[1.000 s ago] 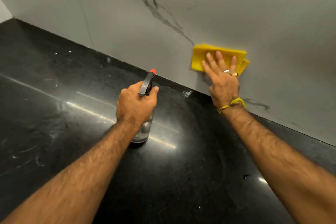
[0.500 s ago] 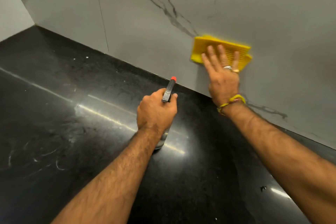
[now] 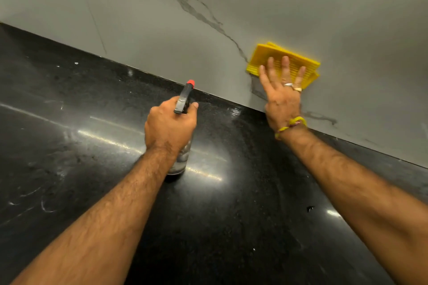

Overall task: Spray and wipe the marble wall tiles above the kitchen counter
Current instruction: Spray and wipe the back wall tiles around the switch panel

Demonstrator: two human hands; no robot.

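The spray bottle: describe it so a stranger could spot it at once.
Start at the black counter below the marble wall. The left hand holds the spray bottle upright there. Clear body, dark head, red nozzle tip set it apart from the yellow cloth.

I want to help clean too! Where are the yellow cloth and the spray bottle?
yellow cloth [image 3: 298, 59]: head view, on its ribbed top part above the fingers.
spray bottle [image 3: 185, 97]: head view, on its dark sprayer head.

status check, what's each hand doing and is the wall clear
Left hand gripping spray bottle, base on black counter. Right hand flat, pressing yellow cloth on marble wall. Nothing in the way.
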